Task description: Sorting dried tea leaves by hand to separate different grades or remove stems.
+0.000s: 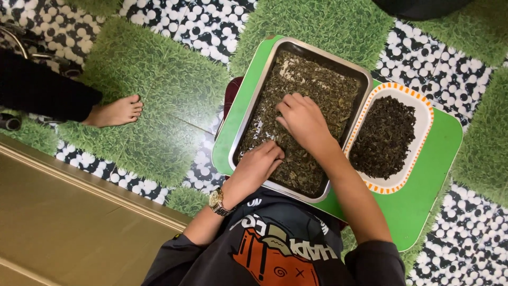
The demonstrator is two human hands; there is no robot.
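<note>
Resting in the steel tray of dried green leaves, both hands lie palm down, fingers loosely curled and gripping nothing: left hand near, right hand farther in. Right of the tray, touching it, an orange-rimmed white dish holds darker leaves; both sit on a green board.

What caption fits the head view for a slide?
Both hands, left hand and right hand, rest in dried leaves in a metal tray beside a white dish.
</note>
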